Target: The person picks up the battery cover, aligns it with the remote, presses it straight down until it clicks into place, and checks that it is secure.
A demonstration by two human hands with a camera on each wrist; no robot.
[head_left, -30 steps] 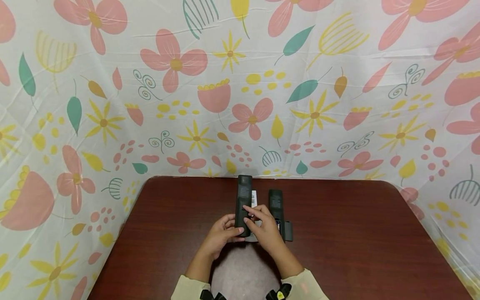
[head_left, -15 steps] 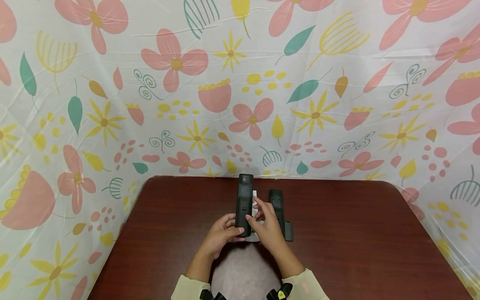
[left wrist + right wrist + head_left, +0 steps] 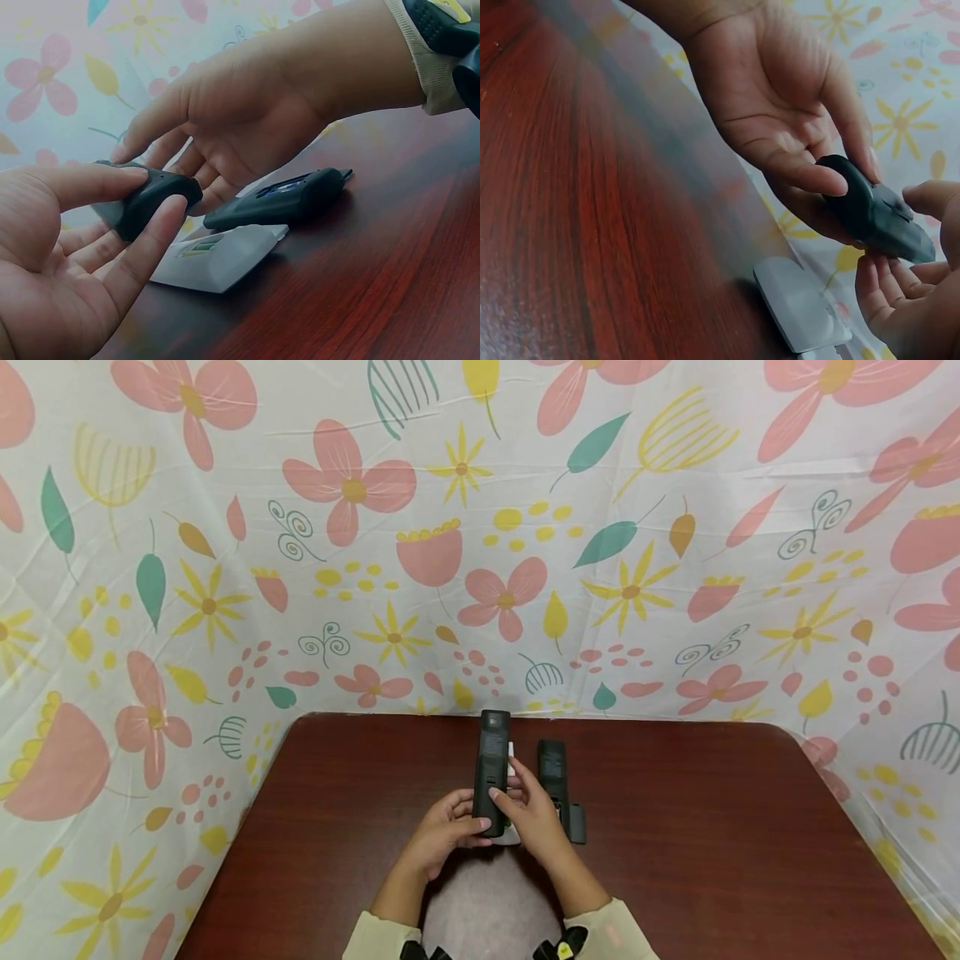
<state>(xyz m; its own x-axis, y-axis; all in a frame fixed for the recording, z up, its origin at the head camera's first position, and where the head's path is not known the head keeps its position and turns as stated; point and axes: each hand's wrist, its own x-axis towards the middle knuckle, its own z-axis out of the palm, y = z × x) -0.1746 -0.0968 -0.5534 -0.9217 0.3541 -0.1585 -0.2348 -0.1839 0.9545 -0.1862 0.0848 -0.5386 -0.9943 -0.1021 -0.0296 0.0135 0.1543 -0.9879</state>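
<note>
One black remote raised above table, far end toward 12 o'clock — left hand grasping its 6 o'clock end, right hand pinching its 3 o'clock side, thumb on top. Second remote on table at 3 o'clock, bay exposed; dark flat piece at its 5 o'clock. White device on table — partly hidden.

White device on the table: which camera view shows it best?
Left wrist: the white device shows its slot plainly. Head gives only slivers between the right hand and black remote; right wrist shows part, low in frame.
</note>
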